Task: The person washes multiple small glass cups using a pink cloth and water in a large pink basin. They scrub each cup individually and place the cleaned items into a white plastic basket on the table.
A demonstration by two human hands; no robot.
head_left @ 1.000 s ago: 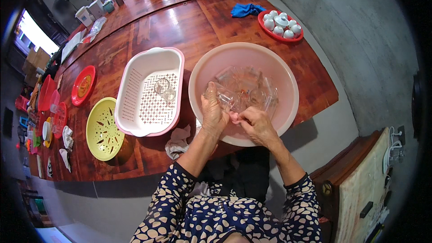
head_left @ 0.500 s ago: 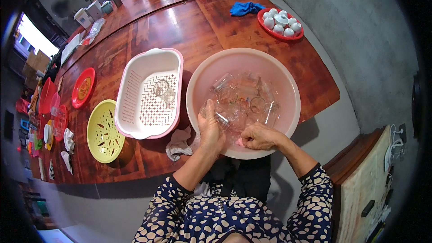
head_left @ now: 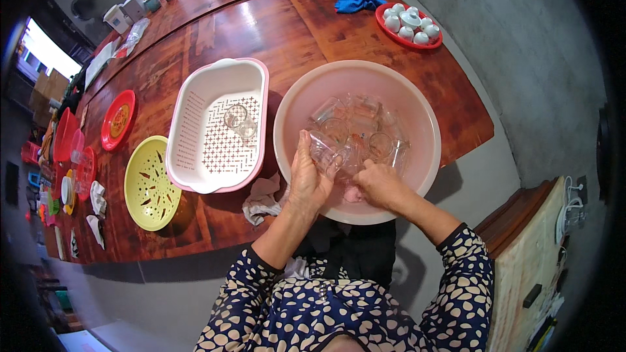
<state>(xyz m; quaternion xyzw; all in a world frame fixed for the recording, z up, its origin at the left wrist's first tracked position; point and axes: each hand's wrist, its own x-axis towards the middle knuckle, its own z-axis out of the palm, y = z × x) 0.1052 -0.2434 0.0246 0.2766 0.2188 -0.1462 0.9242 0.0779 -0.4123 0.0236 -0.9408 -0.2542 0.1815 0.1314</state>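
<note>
Crumpled white pieces [head_left: 98,199]: two, near the left end of the reddish-brown wooden worktop [head_left: 313,23], one nearer the person than the other.
Red plate [head_left: 122,97]: on the worktop beyond them, with an orange-brown patch in its middle.
Yellow colander [head_left: 140,189]: round, slotted, just beside the white basket.
White basket [head_left: 195,101]: pink-edged, perforated floor, with clear glassware [head_left: 236,116] in it; whether one piece or two, I cannot tell.
Greyish-white cloth [head_left: 261,197]: rumpled on the worktop, between basket and basin, near the front edge.
Left hand [head_left: 309,179]: at the near left side of the basin, fingers wrapped round a glass, thumb along its outer side.
Held glass [head_left: 322,145]: clear, tilted, in the left hand, over the basin's near left part.
Pink cloth [head_left: 353,194]: a small wad inside the basin by its near wall, just beside the right hand.
Pink basin [head_left: 416,105]: wide, round, pale-rimmed, at the worktop's front edge.
Other glasses [head_left: 380,146]: several, clear, crowded in the basin, some lying on their sides.
Blue cloth [head_left: 358,3]: bunched up, well beyond the basin.
Right hand [head_left: 386,188]: reaching into the basin, fingers curled; what they grip, if anything, I cannot tell.
Red tray [head_left: 386,31]: near the blue cloth, bearing white cups [head_left: 409,19].
</note>
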